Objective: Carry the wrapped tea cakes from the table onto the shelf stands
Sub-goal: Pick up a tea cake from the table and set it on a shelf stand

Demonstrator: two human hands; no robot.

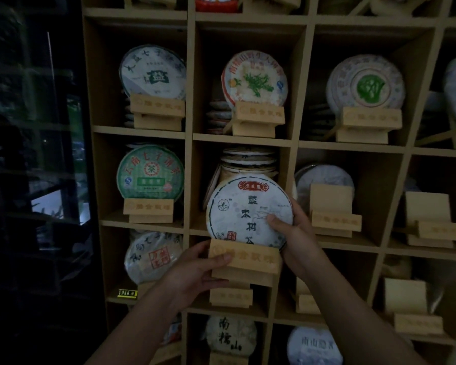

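So the person is holding a wrapped tea cake (249, 210) sitting in a wooden stand (244, 260), right in front of the middle cubby of the shelf (188, 180). The left hand (195, 272) is gripping the stand's left end, thumb over the front face, while the right hand (294, 234) is wrapping around the cake's right edge with the thumb pressing on the paper face. Both hands are clamped on something, sitting a stand's width apart.

My guess is the cake is stiff and fairly dense, being a pressed disc, but that paper wrapper is looking thin and slick, so I'd be holding by the rim, not squeezing the face. It's only leaning in the stand's slot, so tipping forward seems like the risk.

Around it: a stack of cakes (249, 160) is filling the back of that cubby, so there isn't much depth to play with. A green-wrapped cake (149, 172) is standing in the cubby to the left, and an empty stand (332, 209) is waiting in the one to the right. Another stand (231, 296) is sitting just below. It's all pretty dim.
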